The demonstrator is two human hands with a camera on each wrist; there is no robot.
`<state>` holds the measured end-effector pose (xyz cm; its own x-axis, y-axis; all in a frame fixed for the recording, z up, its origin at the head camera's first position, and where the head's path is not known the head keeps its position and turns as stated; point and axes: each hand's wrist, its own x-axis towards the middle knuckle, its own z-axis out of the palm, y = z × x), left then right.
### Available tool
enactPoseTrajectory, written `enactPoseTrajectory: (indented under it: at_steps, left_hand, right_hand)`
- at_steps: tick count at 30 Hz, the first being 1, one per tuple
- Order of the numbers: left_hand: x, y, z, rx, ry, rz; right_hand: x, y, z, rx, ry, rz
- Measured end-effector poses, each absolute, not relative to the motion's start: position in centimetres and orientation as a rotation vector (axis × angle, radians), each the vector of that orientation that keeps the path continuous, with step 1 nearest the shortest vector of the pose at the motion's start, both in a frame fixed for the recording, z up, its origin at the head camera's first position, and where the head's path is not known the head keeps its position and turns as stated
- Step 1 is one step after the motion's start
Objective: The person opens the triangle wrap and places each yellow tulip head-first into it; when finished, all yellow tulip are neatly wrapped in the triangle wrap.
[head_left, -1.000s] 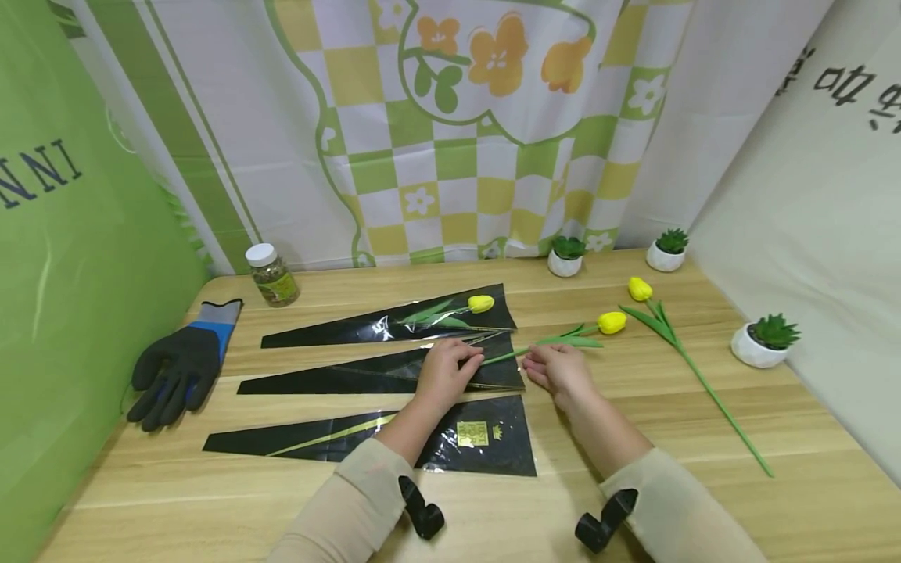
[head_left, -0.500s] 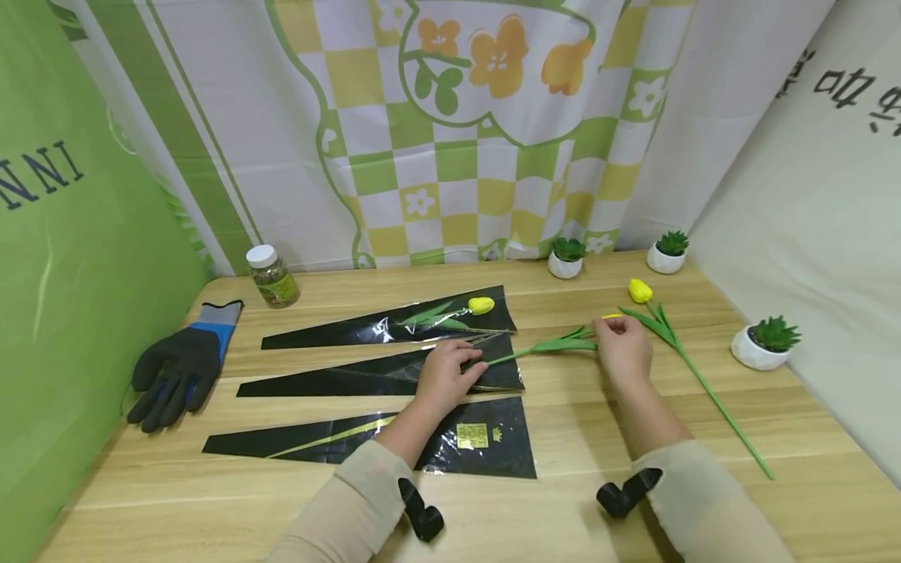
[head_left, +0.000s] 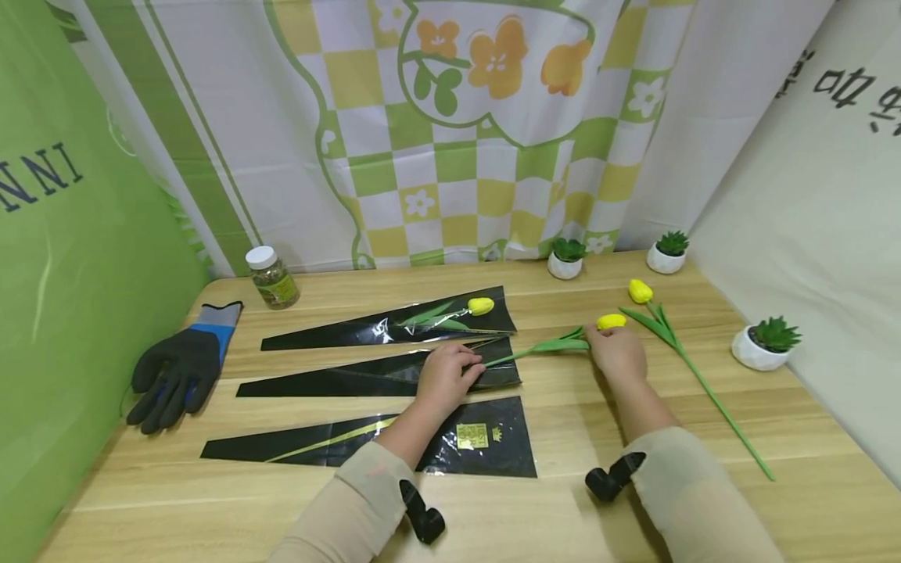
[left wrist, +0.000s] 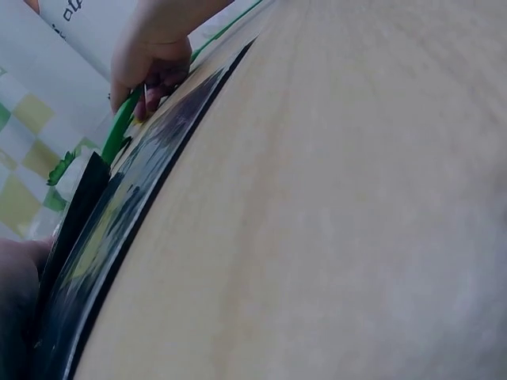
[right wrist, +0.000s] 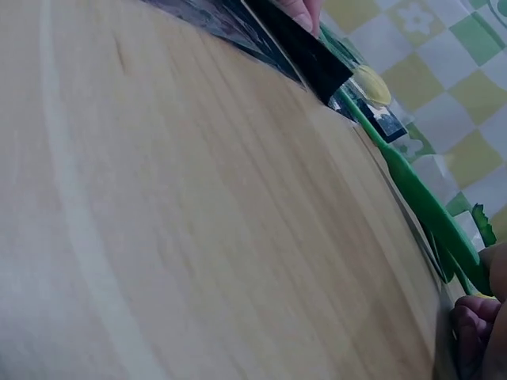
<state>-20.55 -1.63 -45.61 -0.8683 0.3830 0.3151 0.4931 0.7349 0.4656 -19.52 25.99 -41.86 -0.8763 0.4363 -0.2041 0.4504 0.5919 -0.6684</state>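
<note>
In the head view, three tapered black flower sleeves lie on the wooden table. My left hand is on the middle sleeve, fingers and thumb pinching it near its wide mouth, whose edge stands raised in the right wrist view. A yellow artificial tulip has its green stem running into that mouth, under the left fingertips. My right hand pinches this tulip just below the bloom, by its leaves. The upper sleeve holds another tulip. The lower sleeve lies flat, partly under the left forearm.
A loose yellow tulip lies to the right. Small potted succulents stand at the back and right. A lidded jar and a dark work glove are on the left. Patterned curtain hangs behind the table.
My right hand has moved right, from the stem near the sleeve's mouth to just below the bloom, then slightly back left. The left hand has stayed at the middle sleeve.
</note>
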Motion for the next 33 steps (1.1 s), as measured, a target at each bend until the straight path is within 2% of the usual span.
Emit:
enactPoseTrajectory:
  at_steps: [15,33]
  left_hand:
    - [-20.5,-1.7,-45.9,-0.659,-2.693,-0.945]
    - [-20.5,-1.6,-45.5,-0.646,-2.628,-0.991]
  right_hand:
    - [-19.8,24.3,-43.0,0.937,2.83,-1.192]
    - [-20.0,23.0,-42.5,1.123,2.389,-2.231]
